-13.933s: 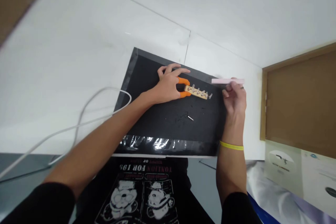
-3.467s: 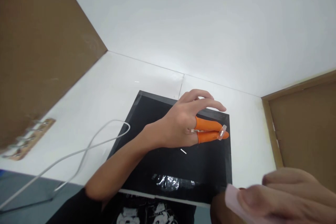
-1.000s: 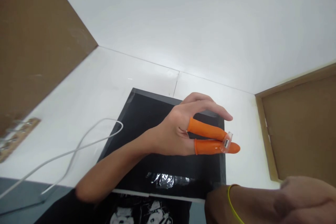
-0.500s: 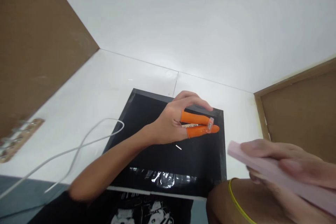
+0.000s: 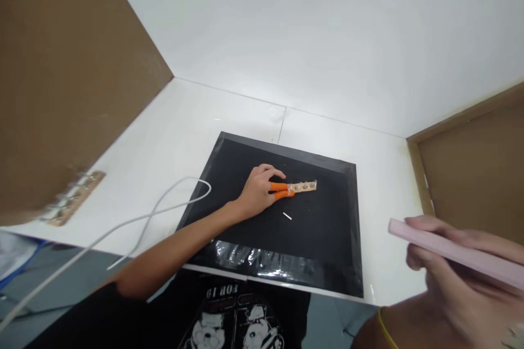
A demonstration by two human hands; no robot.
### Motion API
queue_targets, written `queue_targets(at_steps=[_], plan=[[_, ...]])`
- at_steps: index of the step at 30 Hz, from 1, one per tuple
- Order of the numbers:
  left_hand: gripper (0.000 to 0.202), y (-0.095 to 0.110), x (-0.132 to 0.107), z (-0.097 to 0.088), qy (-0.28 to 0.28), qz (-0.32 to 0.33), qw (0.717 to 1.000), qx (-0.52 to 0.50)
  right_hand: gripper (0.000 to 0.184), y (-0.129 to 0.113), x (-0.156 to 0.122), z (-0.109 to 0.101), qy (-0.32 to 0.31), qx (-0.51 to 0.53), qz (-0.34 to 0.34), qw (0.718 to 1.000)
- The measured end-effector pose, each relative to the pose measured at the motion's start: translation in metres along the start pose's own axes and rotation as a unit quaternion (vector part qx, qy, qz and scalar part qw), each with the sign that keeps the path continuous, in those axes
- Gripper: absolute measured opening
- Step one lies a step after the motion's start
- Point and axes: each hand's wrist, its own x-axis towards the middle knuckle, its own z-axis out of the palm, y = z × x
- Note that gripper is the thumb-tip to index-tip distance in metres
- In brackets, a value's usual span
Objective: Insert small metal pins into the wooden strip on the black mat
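Observation:
My left hand (image 5: 257, 194) rests on the black mat (image 5: 327, 240), thumb and forefinger in orange finger cots pinched on the left end of a small tan strip (image 5: 305, 187) that carries a row of metal pins. The strip lies flat on the mat. A tiny white pin (image 5: 287, 216) lies loose just below it. My right hand (image 5: 462, 278) is raised close to the camera at the lower right, fingers wrapped round a flat pink bar (image 5: 454, 252).
A white cable (image 5: 155, 212) loops over the white table (image 5: 164, 142) left of the mat. A second tan pin strip (image 5: 76, 197) lies at the table's left edge under a brown board (image 5: 61, 76). Another brown panel (image 5: 475, 174) stands at the right.
My left hand has dropped from mid-air to the mat and set the tan strip flat on it. My right hand with the pink bar stays raised at the lower right.

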Motion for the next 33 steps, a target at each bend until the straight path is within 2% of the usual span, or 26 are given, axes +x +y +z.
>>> queue_targets(at_steps=[2, 5, 8, 10, 18, 23, 27, 29, 31, 32, 33], plan=[[0.014, 0.0, -0.001, -0.001, -0.004, -0.002, 1.0, 0.004, 0.032, 0.005, -0.017, 0.008, -0.02, 0.034, 0.016, 0.999], [0.018, -0.003, -0.005, -0.004, -0.004, -0.013, 1.0, 0.013, 0.032, 0.018, -0.041, 0.014, -0.066, 0.072, 0.087, 0.991], [0.027, -0.007, -0.007, -0.004, -0.008, -0.022, 0.999, 0.025, 0.032, 0.028, -0.06, 0.018, -0.069, 0.096, 0.135, 0.984], [0.026, -0.01, -0.006, -0.002, -0.016, -0.021, 0.999, 0.03, 0.03, 0.029, -0.068, 0.022, -0.067, 0.108, 0.155, 0.98], [0.014, -0.014, -0.006, -0.001, -0.021, -0.013, 0.999, 0.039, 0.025, 0.03, -0.078, 0.028, -0.068, 0.1, 0.189, 0.975], [0.019, -0.014, -0.007, -0.002, -0.009, -0.019, 0.999, 0.032, 0.024, 0.033, -0.08, 0.034, -0.085, 0.095, 0.202, 0.971], [0.011, -0.013, -0.007, -0.002, -0.011, -0.013, 0.999, 0.028, 0.025, 0.034, -0.07, 0.044, -0.122, 0.075, 0.192, 0.971], [0.01, -0.013, -0.007, -0.002, -0.014, -0.001, 1.0, 0.027, 0.025, 0.035, -0.053, 0.049, -0.15, 0.041, 0.154, 0.976], [0.013, -0.013, -0.009, -0.003, -0.015, 0.008, 0.999, 0.031, 0.024, 0.035, -0.027, 0.054, -0.172, -0.043, 0.085, 0.98], [0.016, -0.013, -0.01, -0.003, -0.017, 0.007, 0.999, 0.034, 0.023, 0.034, -0.011, 0.057, -0.189, -0.11, 0.046, 0.975], [0.02, -0.014, -0.011, -0.004, -0.019, 0.005, 0.999, 0.038, 0.023, 0.034, 0.006, 0.06, -0.219, -0.205, 0.015, 0.954]])
